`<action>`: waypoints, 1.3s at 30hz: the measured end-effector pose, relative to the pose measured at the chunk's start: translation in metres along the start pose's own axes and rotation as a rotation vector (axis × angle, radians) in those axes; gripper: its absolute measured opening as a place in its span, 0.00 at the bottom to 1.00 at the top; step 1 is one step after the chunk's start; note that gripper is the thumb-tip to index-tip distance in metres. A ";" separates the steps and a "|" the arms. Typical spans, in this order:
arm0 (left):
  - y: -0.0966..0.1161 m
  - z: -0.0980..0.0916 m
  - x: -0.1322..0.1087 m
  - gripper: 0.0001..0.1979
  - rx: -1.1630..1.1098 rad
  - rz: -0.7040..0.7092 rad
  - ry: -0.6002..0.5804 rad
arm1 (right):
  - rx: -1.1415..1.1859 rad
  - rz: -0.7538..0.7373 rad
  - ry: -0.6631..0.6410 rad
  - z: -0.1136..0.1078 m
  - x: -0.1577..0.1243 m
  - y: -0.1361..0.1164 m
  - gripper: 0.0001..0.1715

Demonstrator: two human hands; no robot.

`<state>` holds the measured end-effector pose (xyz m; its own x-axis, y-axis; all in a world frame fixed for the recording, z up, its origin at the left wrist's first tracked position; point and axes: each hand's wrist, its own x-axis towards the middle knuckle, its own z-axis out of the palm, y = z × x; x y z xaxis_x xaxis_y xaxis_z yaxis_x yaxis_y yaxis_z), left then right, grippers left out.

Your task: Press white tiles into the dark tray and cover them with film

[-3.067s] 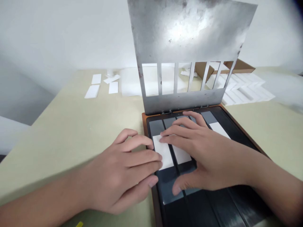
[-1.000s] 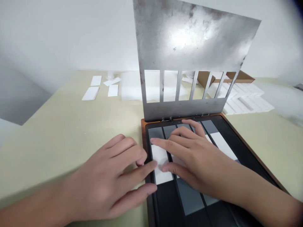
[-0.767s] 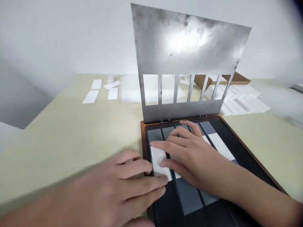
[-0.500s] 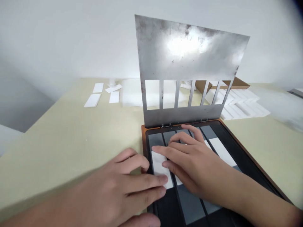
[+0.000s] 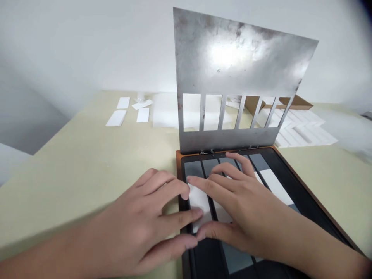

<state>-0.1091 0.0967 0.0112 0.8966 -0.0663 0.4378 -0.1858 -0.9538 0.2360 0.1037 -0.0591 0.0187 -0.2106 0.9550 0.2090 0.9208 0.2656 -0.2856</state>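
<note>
A white card [image 5: 200,199] lies in the leftmost slot of a black frame [image 5: 205,259] with an orange-brown rim. My left hand [image 5: 151,221] rests at the card's left side, fingers apart, one fingertip on its surface. Over the frame spreads my right hand [image 5: 244,197], its index fingertip at the card's far edge and its thumb by the near edge. More white pieces sit in the other slots, one of them a white card [image 5: 276,186] on the right; my right hand partly covers the rest. Grey strips [image 5: 238,259] show in the slots.
A metal plate [image 5: 241,73] with several rectangular cut-outs stands upright, hinged to the frame's far edge. Loose white cards [image 5: 116,118] lie at the table's back left. Behind the plate, on the right, are stacked white cards [image 5: 308,130] and a cardboard box [image 5: 299,102].
My right thumb has moved down to the card's near edge. My left fingers have spread and shifted up along its left side. The view has shifted slightly.
</note>
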 end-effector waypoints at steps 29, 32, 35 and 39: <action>0.003 -0.007 0.006 0.19 -0.109 0.148 -0.115 | -0.247 0.097 0.059 0.015 0.005 -0.001 0.25; 0.001 -0.007 0.008 0.18 -0.106 0.147 -0.145 | -0.166 0.106 0.070 0.011 0.005 -0.002 0.18; 0.002 -0.008 0.008 0.18 -0.098 0.143 -0.166 | -0.051 0.104 0.096 0.008 0.008 -0.003 0.06; 0.005 -0.008 0.004 0.18 -0.082 0.132 -0.144 | 0.001 0.092 0.140 0.008 0.010 -0.003 0.08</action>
<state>-0.1097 0.0940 0.0211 0.9094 -0.2362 0.3424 -0.3326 -0.9073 0.2573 0.0962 -0.0496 0.0136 -0.0772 0.9475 0.3103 0.9336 0.1779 -0.3109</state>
